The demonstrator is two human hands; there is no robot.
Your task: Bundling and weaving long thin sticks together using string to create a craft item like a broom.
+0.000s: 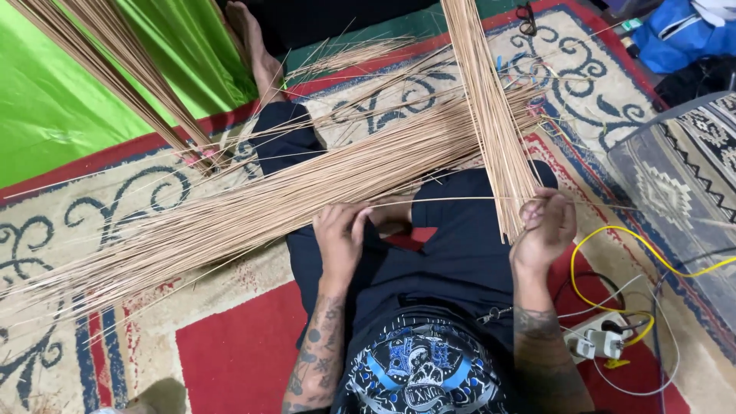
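Upright bundle of thin tan sticks (491,115) clenched in right hand (546,228) above lap. Left hand (340,234), fingers curled, pinches single stick (452,199) beside long stick pile (253,207) lying across patterned rug (230,345). Power strip (602,337), yellow cable (613,234) right.

Both hands (341,234) (546,226) curled, forearms outstretched

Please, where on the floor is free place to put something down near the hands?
Free: the red carpet patch beside the left hand, below the long stick bundle. Crowded: by the right hand, where the power strip and yellow cable lie.
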